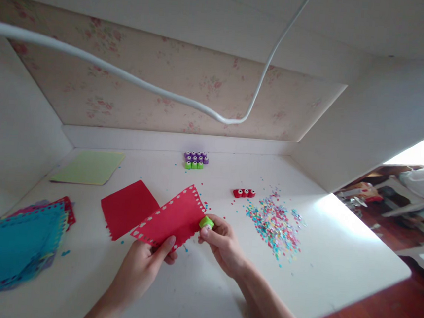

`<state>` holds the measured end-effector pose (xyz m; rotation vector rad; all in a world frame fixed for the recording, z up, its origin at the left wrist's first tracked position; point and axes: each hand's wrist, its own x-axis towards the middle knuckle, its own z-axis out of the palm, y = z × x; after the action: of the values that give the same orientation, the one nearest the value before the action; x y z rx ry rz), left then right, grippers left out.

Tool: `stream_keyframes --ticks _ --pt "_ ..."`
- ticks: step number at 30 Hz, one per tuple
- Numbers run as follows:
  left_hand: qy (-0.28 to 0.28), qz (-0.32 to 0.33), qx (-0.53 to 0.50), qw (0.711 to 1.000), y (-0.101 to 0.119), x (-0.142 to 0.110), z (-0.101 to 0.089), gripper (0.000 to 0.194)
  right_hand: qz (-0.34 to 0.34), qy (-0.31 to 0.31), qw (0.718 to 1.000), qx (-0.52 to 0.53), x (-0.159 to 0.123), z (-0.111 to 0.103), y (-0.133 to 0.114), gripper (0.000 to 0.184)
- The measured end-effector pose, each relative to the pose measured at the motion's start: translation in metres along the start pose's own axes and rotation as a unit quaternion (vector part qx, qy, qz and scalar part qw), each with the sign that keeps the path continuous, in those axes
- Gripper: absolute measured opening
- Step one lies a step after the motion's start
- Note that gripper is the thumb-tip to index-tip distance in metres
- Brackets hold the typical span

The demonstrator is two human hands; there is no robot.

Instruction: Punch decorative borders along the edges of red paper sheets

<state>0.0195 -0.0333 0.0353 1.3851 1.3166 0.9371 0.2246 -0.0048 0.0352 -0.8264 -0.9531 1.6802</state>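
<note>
My left hand (151,262) pinches the lower edge of a red sheet of paper (173,215), thumb on top. Rows of small punched shapes run along the sheet's borders. In my right hand (223,241) is a lime-green craft punch (206,223), gripped between thumb and fingers at the sheet's right edge. Whether the paper sits inside the punch's slot I cannot tell. Behind and left of the held sheet, another red sheet (127,211) lies on the white table (191,305).
Purple and green punches (196,158) stand in rows at the back. Red punches (244,193) sit right of them, near a heap of colourful confetti (276,224). Punched blue sheets (15,245) and pale green paper (88,166) lie at left. A white cable (158,92) hangs across.
</note>
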Motion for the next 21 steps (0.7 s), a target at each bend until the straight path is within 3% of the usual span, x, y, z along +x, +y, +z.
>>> stream_keyframes --ticks 21 --pt "-0.015 -0.003 0.021 1.0 0.0013 -0.0014 -0.0001 0.037 -0.011 -0.006 0.998 -0.068 0.0017 -0.0027 0.0014 0.024"
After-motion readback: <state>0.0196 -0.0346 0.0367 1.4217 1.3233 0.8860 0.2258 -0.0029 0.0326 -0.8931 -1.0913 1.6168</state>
